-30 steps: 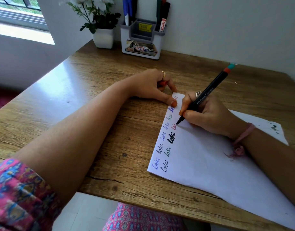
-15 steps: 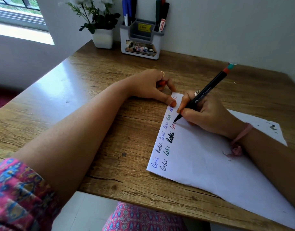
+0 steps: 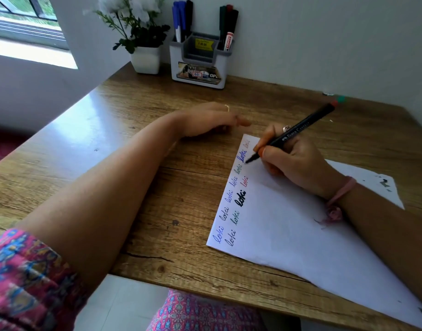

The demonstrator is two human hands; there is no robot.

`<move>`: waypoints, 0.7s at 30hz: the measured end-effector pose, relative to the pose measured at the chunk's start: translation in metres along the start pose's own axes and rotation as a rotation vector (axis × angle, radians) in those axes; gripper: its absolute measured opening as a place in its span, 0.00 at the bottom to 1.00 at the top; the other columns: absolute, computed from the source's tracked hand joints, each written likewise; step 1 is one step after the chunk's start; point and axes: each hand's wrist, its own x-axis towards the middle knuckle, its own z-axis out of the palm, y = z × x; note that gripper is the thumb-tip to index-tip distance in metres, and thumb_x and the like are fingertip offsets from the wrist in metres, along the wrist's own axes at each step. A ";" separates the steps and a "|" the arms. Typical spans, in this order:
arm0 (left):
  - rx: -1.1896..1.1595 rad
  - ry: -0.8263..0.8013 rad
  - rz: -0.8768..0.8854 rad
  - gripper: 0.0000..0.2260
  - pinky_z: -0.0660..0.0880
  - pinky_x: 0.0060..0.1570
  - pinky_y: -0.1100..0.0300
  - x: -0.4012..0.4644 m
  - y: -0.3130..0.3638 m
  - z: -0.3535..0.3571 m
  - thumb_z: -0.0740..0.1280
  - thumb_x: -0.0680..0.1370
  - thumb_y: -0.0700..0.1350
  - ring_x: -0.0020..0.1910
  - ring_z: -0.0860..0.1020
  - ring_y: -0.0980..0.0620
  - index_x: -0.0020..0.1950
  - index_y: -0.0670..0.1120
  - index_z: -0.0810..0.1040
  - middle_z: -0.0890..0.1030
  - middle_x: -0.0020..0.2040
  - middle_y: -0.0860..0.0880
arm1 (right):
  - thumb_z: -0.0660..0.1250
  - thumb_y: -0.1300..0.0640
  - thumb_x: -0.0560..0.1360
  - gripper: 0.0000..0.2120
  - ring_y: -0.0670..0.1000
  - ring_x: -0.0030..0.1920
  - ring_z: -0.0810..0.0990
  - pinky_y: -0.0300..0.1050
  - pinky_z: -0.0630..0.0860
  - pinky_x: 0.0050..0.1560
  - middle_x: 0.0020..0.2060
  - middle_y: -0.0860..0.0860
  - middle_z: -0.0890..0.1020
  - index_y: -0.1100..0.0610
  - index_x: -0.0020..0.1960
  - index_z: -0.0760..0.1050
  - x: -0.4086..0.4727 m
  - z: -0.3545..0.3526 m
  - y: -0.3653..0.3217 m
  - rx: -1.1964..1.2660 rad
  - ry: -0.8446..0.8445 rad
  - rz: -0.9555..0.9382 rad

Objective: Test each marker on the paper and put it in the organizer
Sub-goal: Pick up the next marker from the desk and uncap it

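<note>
Two hands rest over the tabletop [image 3: 138, 177]: your right hand [image 3: 298, 163] pinches a black marker [image 3: 293, 134], tip at the paper [image 3: 300, 230]; your left hand [image 3: 205, 120] lies loosely curled, whether empty unclear; organizer [image 3: 199, 60] sits far back.

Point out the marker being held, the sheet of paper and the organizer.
black marker [image 3: 298, 130], head view, middle of the barrel.
sheet of paper [image 3: 288, 230], head view, bare white area.
organizer [image 3: 175, 59], head view, white left wall.
</note>
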 end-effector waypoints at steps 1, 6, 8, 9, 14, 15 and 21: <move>-0.039 0.015 -0.013 0.20 0.68 0.59 0.52 0.000 -0.001 -0.001 0.56 0.73 0.59 0.55 0.74 0.47 0.62 0.57 0.75 0.78 0.56 0.45 | 0.62 0.63 0.70 0.03 0.41 0.23 0.69 0.32 0.67 0.25 0.22 0.44 0.74 0.56 0.41 0.71 0.000 0.000 0.000 0.021 0.046 -0.003; -0.244 0.060 -0.031 0.13 0.70 0.63 0.48 -0.005 -0.011 -0.006 0.61 0.80 0.44 0.53 0.75 0.44 0.63 0.52 0.76 0.78 0.61 0.42 | 0.60 0.59 0.71 0.06 0.43 0.32 0.76 0.35 0.70 0.29 0.31 0.45 0.80 0.55 0.45 0.76 0.004 -0.001 0.002 0.114 0.209 0.022; -0.285 0.068 -0.007 0.12 0.74 0.56 0.54 -0.007 -0.014 -0.007 0.63 0.79 0.43 0.48 0.75 0.51 0.60 0.53 0.78 0.79 0.58 0.42 | 0.55 0.56 0.73 0.14 0.46 0.41 0.78 0.37 0.72 0.33 0.41 0.48 0.82 0.52 0.50 0.78 0.006 -0.004 0.003 0.154 0.186 0.050; -0.308 0.076 -0.002 0.11 0.75 0.51 0.58 -0.008 -0.013 -0.007 0.64 0.78 0.43 0.46 0.76 0.53 0.58 0.52 0.78 0.80 0.54 0.43 | 0.54 0.55 0.73 0.16 0.47 0.43 0.79 0.38 0.72 0.33 0.44 0.49 0.83 0.51 0.52 0.78 0.006 -0.004 0.003 0.172 0.182 0.061; -0.392 0.103 0.015 0.08 0.75 0.53 0.58 -0.010 -0.011 -0.007 0.64 0.77 0.39 0.47 0.77 0.54 0.51 0.50 0.79 0.81 0.52 0.42 | 0.56 0.55 0.73 0.11 0.48 0.41 0.81 0.36 0.72 0.32 0.45 0.52 0.85 0.53 0.52 0.74 0.007 -0.003 0.003 0.165 0.258 0.085; -0.399 0.101 0.016 0.08 0.75 0.54 0.59 -0.011 -0.010 -0.007 0.64 0.77 0.39 0.48 0.77 0.53 0.51 0.50 0.79 0.79 0.56 0.39 | 0.57 0.56 0.72 0.09 0.48 0.40 0.81 0.36 0.71 0.32 0.45 0.52 0.85 0.53 0.50 0.72 0.006 -0.003 0.003 0.162 0.273 0.085; -0.452 0.074 0.025 0.07 0.76 0.53 0.60 -0.013 -0.006 -0.007 0.67 0.73 0.42 0.48 0.77 0.51 0.49 0.49 0.79 0.81 0.49 0.45 | 0.63 0.62 0.77 0.05 0.47 0.37 0.84 0.33 0.72 0.30 0.41 0.45 0.86 0.54 0.45 0.70 0.003 -0.002 0.002 0.075 0.310 0.061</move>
